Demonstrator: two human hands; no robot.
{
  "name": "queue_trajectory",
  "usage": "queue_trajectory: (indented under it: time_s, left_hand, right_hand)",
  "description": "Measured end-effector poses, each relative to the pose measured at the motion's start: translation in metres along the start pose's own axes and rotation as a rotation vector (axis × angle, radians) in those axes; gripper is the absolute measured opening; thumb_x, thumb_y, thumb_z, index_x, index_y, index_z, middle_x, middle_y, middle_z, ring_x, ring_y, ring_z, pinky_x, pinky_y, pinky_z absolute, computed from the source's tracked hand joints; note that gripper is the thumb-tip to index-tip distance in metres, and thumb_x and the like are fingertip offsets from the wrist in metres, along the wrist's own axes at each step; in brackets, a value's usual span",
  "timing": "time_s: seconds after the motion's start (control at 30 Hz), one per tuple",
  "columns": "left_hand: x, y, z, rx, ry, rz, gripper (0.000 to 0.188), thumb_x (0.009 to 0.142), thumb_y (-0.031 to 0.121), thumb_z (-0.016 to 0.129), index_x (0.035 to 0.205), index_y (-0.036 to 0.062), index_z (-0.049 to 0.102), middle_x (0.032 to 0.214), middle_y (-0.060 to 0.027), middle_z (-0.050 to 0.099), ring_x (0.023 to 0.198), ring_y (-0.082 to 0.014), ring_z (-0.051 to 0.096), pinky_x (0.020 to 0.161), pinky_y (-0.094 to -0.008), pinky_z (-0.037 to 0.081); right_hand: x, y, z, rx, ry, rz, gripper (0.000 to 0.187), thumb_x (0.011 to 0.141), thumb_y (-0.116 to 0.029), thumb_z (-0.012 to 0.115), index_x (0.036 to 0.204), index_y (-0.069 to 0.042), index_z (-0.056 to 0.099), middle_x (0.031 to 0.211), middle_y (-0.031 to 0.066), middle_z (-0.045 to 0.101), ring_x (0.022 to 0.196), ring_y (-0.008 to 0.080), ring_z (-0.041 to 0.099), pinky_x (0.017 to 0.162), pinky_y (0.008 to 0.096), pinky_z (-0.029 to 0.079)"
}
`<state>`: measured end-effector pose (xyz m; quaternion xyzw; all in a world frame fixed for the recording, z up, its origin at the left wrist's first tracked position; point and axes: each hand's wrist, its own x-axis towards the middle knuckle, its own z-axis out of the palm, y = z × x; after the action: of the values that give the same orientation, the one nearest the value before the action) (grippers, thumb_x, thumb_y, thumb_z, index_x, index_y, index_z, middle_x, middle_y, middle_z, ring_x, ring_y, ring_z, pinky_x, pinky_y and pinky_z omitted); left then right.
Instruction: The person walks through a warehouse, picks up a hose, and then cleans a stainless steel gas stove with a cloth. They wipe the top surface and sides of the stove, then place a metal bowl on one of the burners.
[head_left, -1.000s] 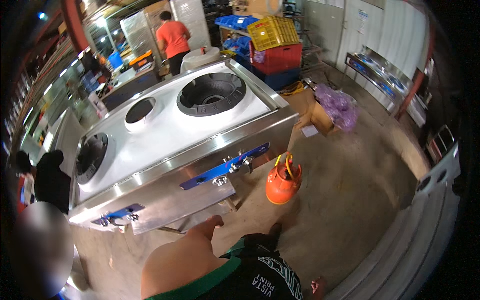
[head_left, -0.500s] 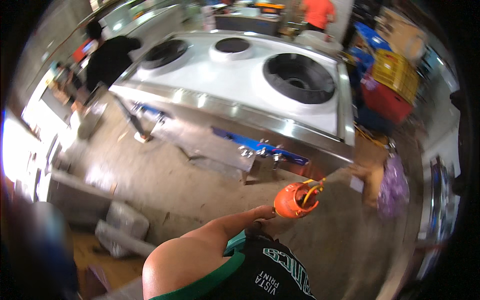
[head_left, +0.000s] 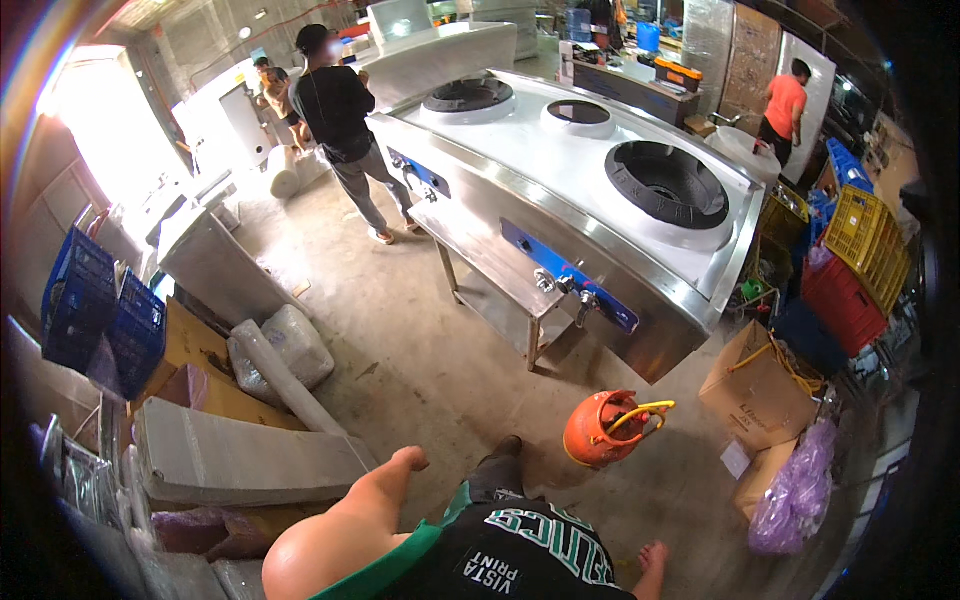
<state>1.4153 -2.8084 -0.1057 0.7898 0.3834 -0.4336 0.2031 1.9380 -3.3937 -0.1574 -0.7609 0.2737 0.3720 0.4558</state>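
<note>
My left hand [head_left: 410, 459] swings low in front of my body at the end of a bent arm; its fingers are too foreshortened to read, and I see nothing held. My right hand [head_left: 654, 556] hangs at my right side, its fingers loosely bent and apart, holding nothing. An orange gas cylinder [head_left: 590, 440] stands upright on the floor, apart from both hands, with a yellow hose [head_left: 640, 412] at its top. Beyond it is a large stainless-steel stove [head_left: 560, 245] with black burner rings [head_left: 665, 185], and valve knobs [head_left: 565, 284] on its blue front panels.
Wrapped panels [head_left: 240, 455] and blue crates [head_left: 140, 335] line the left. Cardboard boxes [head_left: 760, 385], purple plastic wrap [head_left: 795, 490] and stacked crates [head_left: 845, 300] stand at the right. A person in black [head_left: 335, 110] is by the stove's left end; one in orange [head_left: 785, 105] is farther back.
The view has swung, bringing more of the room into sight. My left hand now shows farther left of the cylinder, and my right hand has come into view. The person in black shows whole.
</note>
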Motion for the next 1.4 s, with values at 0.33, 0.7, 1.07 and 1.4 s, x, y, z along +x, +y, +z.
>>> queue_trajectory:
  time_s: [0.33,0.7,1.07,1.4]
  left_hand:
    - [-0.091,0.089,0.098,-0.762,0.052,-0.158,0.045,0.096,0.042,0.06,0.106,0.0006,0.074,0.097,-0.0135,0.075,0.087,-0.0271,0.07,0.08,-0.0424,0.054]
    - [-0.056,0.129,0.009,-0.551,-0.038,0.147,0.043,0.098,0.031,0.057,0.125,-0.0016,0.065,0.087,-0.0117,0.072,0.07,-0.0202,0.066,0.06,-0.0362,0.052]
    - [0.035,0.191,-0.111,-0.435,-0.393,0.071,0.044,0.101,0.034,0.059,0.133,0.0034,0.058,0.104,-0.0109,0.07,0.084,-0.0215,0.067,0.07,-0.0367,0.053]
    - [0.132,0.479,-0.19,0.0,-0.671,0.362,0.04,0.104,0.032,0.053,0.138,0.013,0.06,0.111,-0.0036,0.069,0.077,-0.0138,0.065,0.056,-0.0344,0.05]
  right_hand:
    - [-0.047,0.009,0.101,-0.455,-0.476,-0.196,0.022,0.097,-0.022,0.061,0.116,-0.01,0.063,0.08,0.0101,0.065,0.066,0.0229,0.062,0.056,0.0385,0.05]
    - [-0.028,0.089,0.002,-0.618,-0.091,-0.103,0.024,0.092,-0.022,0.058,0.093,0.001,0.064,0.089,0.0137,0.063,0.076,0.0274,0.056,0.068,0.046,0.047]
    - [-0.182,0.131,-0.013,-0.215,0.413,0.121,0.094,0.099,-0.039,0.059,0.164,-0.015,-0.005,0.148,0.0209,0.049,0.117,0.0341,0.056,0.094,0.0425,0.05]
    - [-0.166,0.241,-0.056,0.695,0.105,0.528,0.08,0.099,-0.046,0.059,0.161,-0.013,0.021,0.099,0.0135,0.063,0.072,0.0226,0.062,0.062,0.0375,0.052]
